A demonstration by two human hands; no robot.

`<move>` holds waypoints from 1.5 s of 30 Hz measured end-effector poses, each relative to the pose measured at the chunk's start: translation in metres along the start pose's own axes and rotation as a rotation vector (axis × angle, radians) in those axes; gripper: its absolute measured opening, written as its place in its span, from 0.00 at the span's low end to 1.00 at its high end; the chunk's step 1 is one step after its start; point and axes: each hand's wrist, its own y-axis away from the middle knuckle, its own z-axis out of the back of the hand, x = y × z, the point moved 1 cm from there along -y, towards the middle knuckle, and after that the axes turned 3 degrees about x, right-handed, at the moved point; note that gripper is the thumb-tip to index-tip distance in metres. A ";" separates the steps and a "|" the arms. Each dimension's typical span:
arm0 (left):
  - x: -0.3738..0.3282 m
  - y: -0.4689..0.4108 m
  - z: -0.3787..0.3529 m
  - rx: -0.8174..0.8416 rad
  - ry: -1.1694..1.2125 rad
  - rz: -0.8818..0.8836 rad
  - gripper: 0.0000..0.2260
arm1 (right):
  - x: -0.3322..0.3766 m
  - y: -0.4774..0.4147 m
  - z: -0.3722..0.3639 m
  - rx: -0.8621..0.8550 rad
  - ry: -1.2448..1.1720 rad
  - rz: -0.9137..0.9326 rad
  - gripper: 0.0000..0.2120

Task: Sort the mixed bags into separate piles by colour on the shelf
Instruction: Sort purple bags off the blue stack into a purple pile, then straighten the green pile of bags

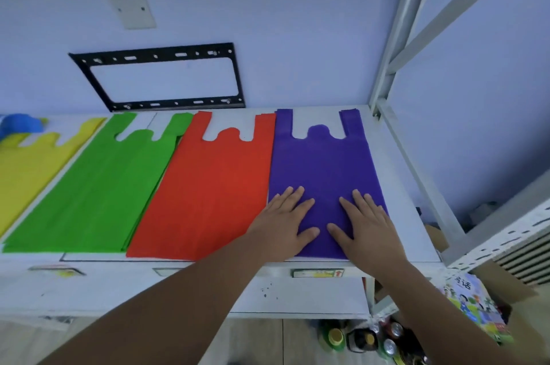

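Four piles of flat vest-style bags lie side by side on the white shelf point(401, 186): yellow point(26, 168) at the far left, then green point(98, 186), red point(214, 186) and purple point(321, 162) at the right. My left hand point(282, 222) rests flat on the near left part of the purple pile, fingers spread, its edge close to the red pile. My right hand point(366, 225) lies flat on the near right part of the same pile. Neither hand grips anything.
A blue object point(20, 125) sits at the shelf's far left corner. A black metal bracket point(160, 76) hangs on the wall behind. A grey shelf upright point(395, 46) rises at the right. Bottles and cans point(372, 338) and a cardboard box with a picture book point(473, 302) stand on the floor below.
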 end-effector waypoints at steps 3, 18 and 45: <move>0.015 0.023 0.005 -0.033 0.033 0.023 0.32 | 0.000 0.003 0.003 0.010 0.006 0.009 0.36; 0.127 0.100 0.007 -0.078 0.088 0.281 0.41 | 0.143 0.036 -0.003 -0.165 -0.045 0.036 0.25; 0.379 0.236 0.069 -0.083 0.030 0.313 0.33 | 0.391 -0.061 -0.044 -0.206 -0.474 0.030 0.12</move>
